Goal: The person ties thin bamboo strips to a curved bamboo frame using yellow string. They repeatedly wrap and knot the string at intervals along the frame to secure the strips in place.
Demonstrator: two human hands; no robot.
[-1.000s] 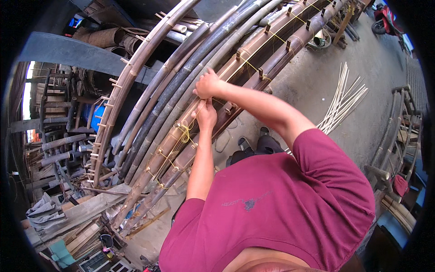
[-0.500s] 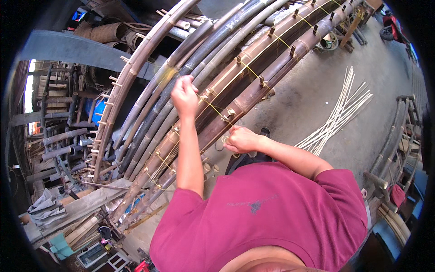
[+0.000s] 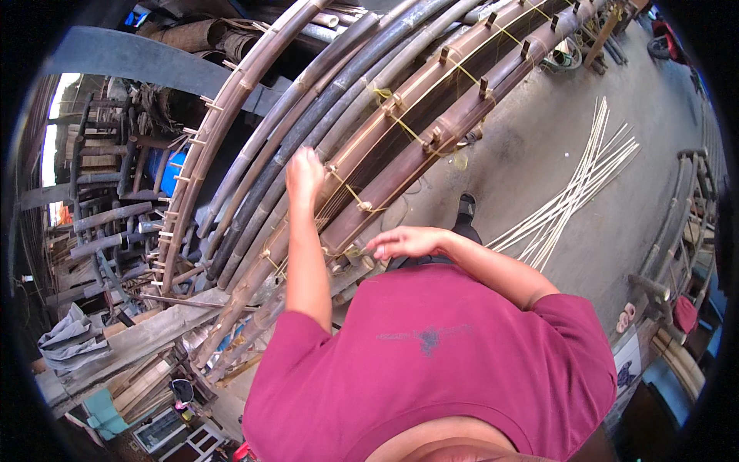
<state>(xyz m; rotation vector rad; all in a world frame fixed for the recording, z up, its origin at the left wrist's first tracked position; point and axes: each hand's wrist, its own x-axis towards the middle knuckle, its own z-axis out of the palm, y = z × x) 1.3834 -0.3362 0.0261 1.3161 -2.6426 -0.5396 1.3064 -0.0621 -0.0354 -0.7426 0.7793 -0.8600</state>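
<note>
My left hand (image 3: pixel 305 177) is raised over the dark bamboo poles, left of two thick brown bamboo poles. Its fingers look curled in, and anything inside them is hidden. My right hand (image 3: pixel 408 242) is held in front of my body, fingers stretched out to the left with nothing visible in them, close to the lower end of the nearer brown pole (image 3: pixel 456 115). Thin yellow cord (image 3: pixel 348 187) crosses between this pole and the farther brown pole (image 3: pixel 362 142), wound at short wooden pegs (image 3: pixel 433 139). A yellow bunch of cord (image 3: pixel 380 92) hangs beside the farther pole.
Several dark bamboo poles (image 3: pixel 323 115) run alongside, and a pegged bamboo pole (image 3: pixel 223 115) curves at the left. Thin pale sticks (image 3: pixel 573 192) lie crossed on the concrete floor (image 3: pixel 531 146). A bamboo rack (image 3: pixel 654 262) stands at the right, a wooden plank (image 3: pixel 146 339) at the lower left.
My left hand has drawn back slightly, and the blurred yellow bunch beside it is gone from there. A yellow bunch now shows farther up the pole. My right hand's curled fingers have straightened.
</note>
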